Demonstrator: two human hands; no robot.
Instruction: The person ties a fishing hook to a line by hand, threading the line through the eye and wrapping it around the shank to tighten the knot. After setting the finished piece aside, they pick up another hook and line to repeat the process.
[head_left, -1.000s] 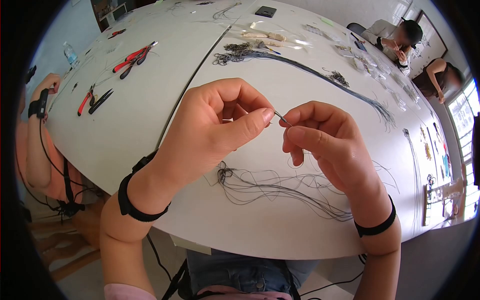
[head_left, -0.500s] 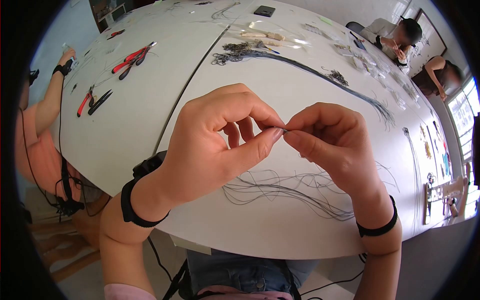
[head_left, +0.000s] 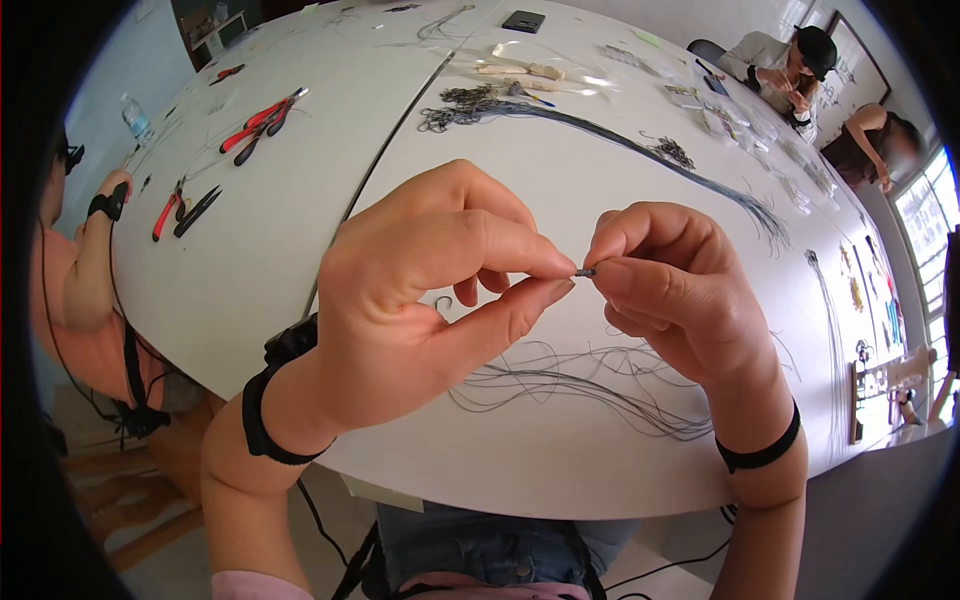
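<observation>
Over the near part of the table, my left hand (head_left: 425, 275) and my right hand (head_left: 685, 285) meet at the fingertips. Both pinch a small dark coiled piece (head_left: 585, 272), which shows in the narrow gap between them; it looks like tightly wound line. A curved dark hook (head_left: 444, 302) shows by my left palm; whether it joins the coiled piece is hidden. Beneath my hands lies a loose bundle of thin grey lines (head_left: 590, 390). Farther off, a long bundle of dark lines (head_left: 600, 125) ends in a tangled cluster that looks like hooks (head_left: 465, 108).
Red-handled pliers (head_left: 265, 125), smaller pliers (head_left: 168, 212) and black tweezers (head_left: 198, 212) lie at the left. A small dark pile (head_left: 672, 152) and plastic packets (head_left: 700, 110) are farther right. A co-worker (head_left: 90, 260) sits at the left, near a bottle (head_left: 135, 120); two people are at the far right.
My fingertips have drawn slightly apart, exposing the coiled piece. A hook now shows by my left palm. The left co-worker's arm has come back from the bottle.
</observation>
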